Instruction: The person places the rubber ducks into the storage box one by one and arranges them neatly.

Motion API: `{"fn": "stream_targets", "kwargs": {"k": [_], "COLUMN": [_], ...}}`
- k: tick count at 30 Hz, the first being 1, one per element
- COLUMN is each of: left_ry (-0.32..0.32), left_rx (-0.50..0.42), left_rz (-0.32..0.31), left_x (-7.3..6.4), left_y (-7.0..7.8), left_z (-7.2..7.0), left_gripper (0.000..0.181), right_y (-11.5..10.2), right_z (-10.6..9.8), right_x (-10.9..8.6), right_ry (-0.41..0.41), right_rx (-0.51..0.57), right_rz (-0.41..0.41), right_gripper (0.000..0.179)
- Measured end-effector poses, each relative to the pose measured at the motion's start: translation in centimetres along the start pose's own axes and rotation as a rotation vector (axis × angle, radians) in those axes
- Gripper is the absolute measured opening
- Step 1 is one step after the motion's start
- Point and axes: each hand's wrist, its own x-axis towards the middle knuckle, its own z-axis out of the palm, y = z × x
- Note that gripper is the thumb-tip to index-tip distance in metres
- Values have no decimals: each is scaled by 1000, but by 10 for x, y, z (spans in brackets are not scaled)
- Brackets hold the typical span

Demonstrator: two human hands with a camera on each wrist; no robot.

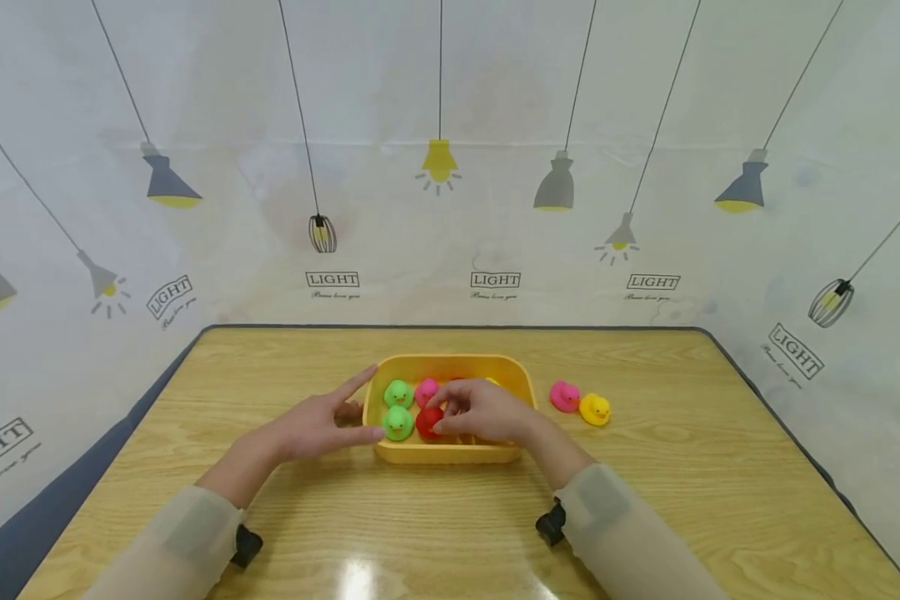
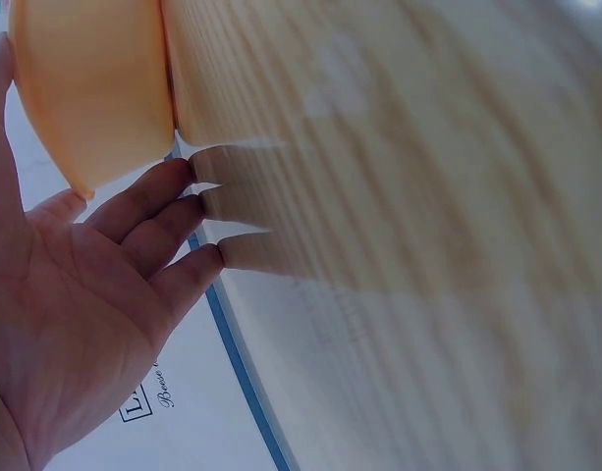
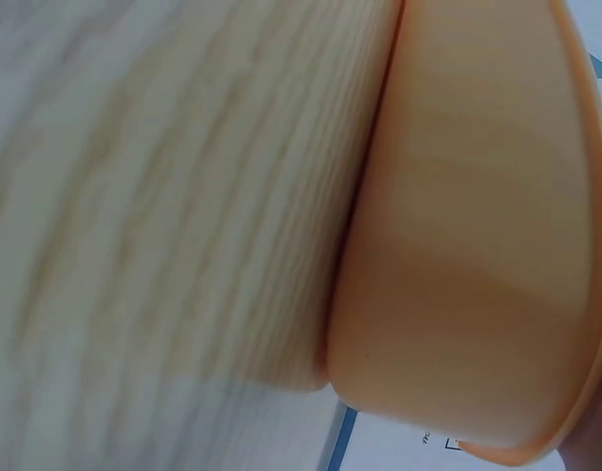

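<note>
A yellow-orange plastic basket (image 1: 450,454) stands on the table with several rubber ducks in it. Over its inside, my right hand (image 1: 491,410) pinches a red duck (image 1: 428,423) between thumb and fingers. Left of that duck are two green ducks (image 1: 398,424), one behind the other, and a pink duck (image 1: 426,390) sits behind it. Bits of red and yellow show past my right hand, which hides the rest. My left hand (image 1: 311,427) is spread at the basket's left end, thumb and index finger at the rim. The left wrist view shows its other fingers (image 2: 148,201) beside the basket wall (image 2: 94,88).
Right of the basket, a pink duck (image 1: 565,397) and a yellow duck (image 1: 595,409) sit side by side on the wooden table (image 1: 390,525). A pale backdrop (image 1: 390,167) printed with lamps rises behind the table's far edge and along its sides.
</note>
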Motion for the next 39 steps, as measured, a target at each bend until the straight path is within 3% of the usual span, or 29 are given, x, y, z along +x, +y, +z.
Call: {"fn": "stream_targets", "kwargs": {"k": [6,39], "left_ry": [-4,-2], "left_rx": [-3,2], "left_rz": [-10,-25], "left_x": [-1,1], "left_y": [2,0], "left_z": [-1,0], "left_gripper": [108,108], "right_y": [1,4], "right_z": [2,4], "right_x": [1,5], "right_ry": [-30,-60], "right_rx": [-19,-45], "right_rz": [50,76], "right_gripper": [21,27]}}
